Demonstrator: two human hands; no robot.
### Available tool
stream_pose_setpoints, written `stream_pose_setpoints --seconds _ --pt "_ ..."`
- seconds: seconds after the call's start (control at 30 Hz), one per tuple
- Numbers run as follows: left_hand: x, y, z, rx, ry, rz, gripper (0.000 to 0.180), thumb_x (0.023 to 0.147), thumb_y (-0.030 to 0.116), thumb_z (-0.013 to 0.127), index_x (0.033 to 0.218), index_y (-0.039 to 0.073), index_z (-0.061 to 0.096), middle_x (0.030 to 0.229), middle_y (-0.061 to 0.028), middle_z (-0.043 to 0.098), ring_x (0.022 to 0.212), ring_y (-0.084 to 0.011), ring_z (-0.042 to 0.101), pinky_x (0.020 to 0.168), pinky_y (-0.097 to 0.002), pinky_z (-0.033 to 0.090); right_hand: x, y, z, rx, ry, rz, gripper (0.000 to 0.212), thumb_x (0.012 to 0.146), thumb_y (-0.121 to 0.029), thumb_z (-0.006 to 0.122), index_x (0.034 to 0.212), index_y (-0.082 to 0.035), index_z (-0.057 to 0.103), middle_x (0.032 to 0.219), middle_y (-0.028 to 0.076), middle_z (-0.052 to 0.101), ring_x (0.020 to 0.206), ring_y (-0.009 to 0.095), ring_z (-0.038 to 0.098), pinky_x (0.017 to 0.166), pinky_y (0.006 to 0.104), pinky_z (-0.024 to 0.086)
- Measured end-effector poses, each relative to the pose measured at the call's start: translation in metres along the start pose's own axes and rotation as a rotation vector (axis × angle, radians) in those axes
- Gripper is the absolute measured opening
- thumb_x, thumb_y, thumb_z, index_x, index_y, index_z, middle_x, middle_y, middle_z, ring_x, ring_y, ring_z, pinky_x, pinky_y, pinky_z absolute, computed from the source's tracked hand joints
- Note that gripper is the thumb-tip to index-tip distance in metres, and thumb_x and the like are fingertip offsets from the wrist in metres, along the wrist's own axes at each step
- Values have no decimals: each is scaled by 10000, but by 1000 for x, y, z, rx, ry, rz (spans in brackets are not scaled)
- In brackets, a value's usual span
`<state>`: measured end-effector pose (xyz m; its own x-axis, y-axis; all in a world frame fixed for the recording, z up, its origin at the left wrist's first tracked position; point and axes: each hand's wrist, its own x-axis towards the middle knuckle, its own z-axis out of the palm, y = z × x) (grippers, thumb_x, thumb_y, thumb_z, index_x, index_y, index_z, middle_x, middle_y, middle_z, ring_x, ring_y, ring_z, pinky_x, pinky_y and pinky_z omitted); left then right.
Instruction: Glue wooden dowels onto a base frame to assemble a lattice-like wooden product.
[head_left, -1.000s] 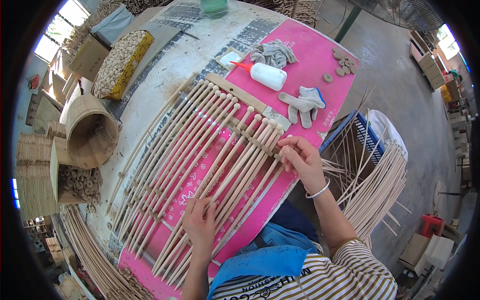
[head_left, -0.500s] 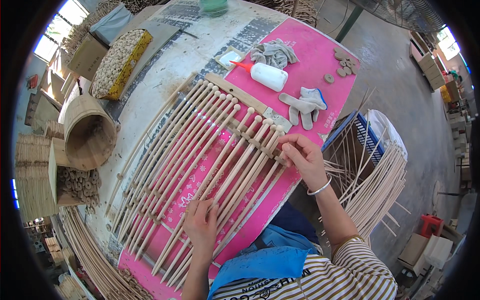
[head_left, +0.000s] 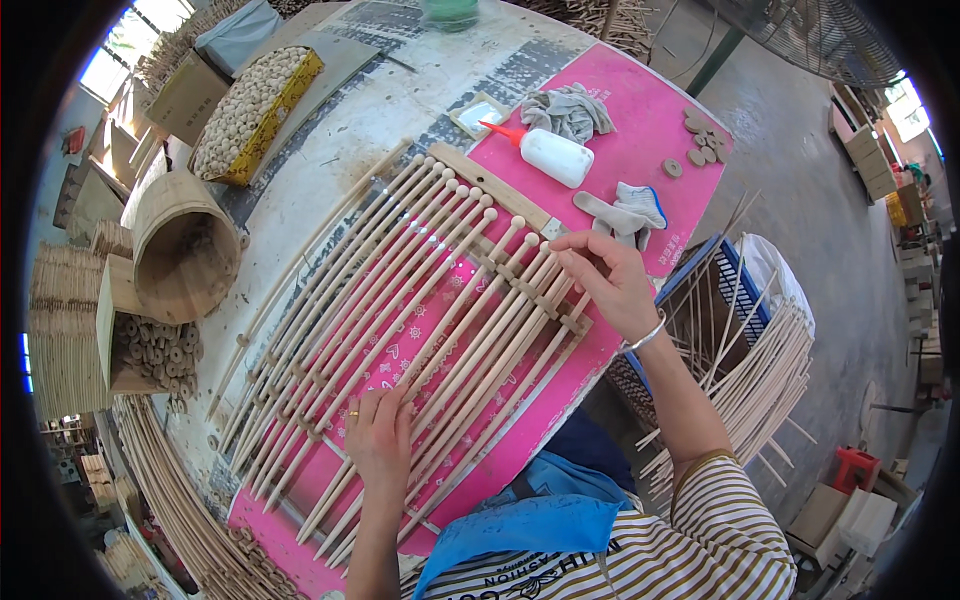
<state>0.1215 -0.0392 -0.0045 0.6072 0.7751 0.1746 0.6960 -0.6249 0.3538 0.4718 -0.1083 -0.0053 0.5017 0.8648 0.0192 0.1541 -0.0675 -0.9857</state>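
Round rods under both hands could roll out of line

The pale ball-tipped rods [head_left: 500,335] lie in a slanting row on the counter [head_left: 330,130], largely over its pink sheet [head_left: 650,115], their ball ends [head_left: 489,215] pointing far. Your right hand [head_left: 612,285] is at the far right of the row, thumb and index finger brought close together at one ball end; you can't tell from here whether they pinch it. Your left hand [head_left: 380,440] bends over the near part, fingers curled against the rods; whether they grip one is hidden.

Being round and close-packed, the rods could roll if your left hand pushes sideways, and a tug on one could drag its neighbours. The short brown wooden pieces [head_left: 575,322] across the row might also shift if your right hand catches them.

Farther out lie a glove [head_left: 640,208] and a white bottle [head_left: 558,158] on its side; it could leak from its red nozzle if pressed. At right, loose sticks [head_left: 745,375] jut from a blue crate [head_left: 742,290]; a wide elbow could snag them.
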Motion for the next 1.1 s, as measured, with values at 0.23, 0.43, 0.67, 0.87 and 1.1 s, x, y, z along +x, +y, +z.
stream_pose_setpoints --seconds 0.23,0.43,0.67,0.87,1.1 --pt "9 -2 4 101 -9 82 279 830 104 775 1100 82 708 960 -81 615 904 -286 606 791 -426 482 47 -11 4 -588 -239 -334 156 907 -148 736 1047 -85 756 920 61 656 841 220 650 737 352 514" --pt "13 -2 8 124 -58 147 292 832 96 774 1113 81 697 976 -79 625 910 -276 615 798 -414 491 70 2 15 -779 -455 -501 142 859 -173 750 982 -101 754 954 55 630 941 244 665 770 399 540" --pt "13 -2 10 63 -52 123 282 850 70 750 1127 62 699 976 -88 626 903 -286 628 784 -413 521 78 7 21 -838 -571 -504 164 843 -185 755 990 -110 756 944 53 630 970 252 661 801 405 536" --pt "14 -2 10 22 -66 109 264 864 67 737 1126 59 706 983 -92 629 904 -295 631 779 -416 529 82 10 22 -826 -587 -520 158 826 -197 767 972 -137 761 927 36 640 978 241 665 793 407 541" --pt "13 -4 12 -4 -66 116 229 882 58 709 1111 56 723 988 -91 640 897 -302 639 771 -418 534 82 7 23 -824 -569 -528 135 797 -191 787 924 -154 758 898 19 645 958 230 670 774 408 550"
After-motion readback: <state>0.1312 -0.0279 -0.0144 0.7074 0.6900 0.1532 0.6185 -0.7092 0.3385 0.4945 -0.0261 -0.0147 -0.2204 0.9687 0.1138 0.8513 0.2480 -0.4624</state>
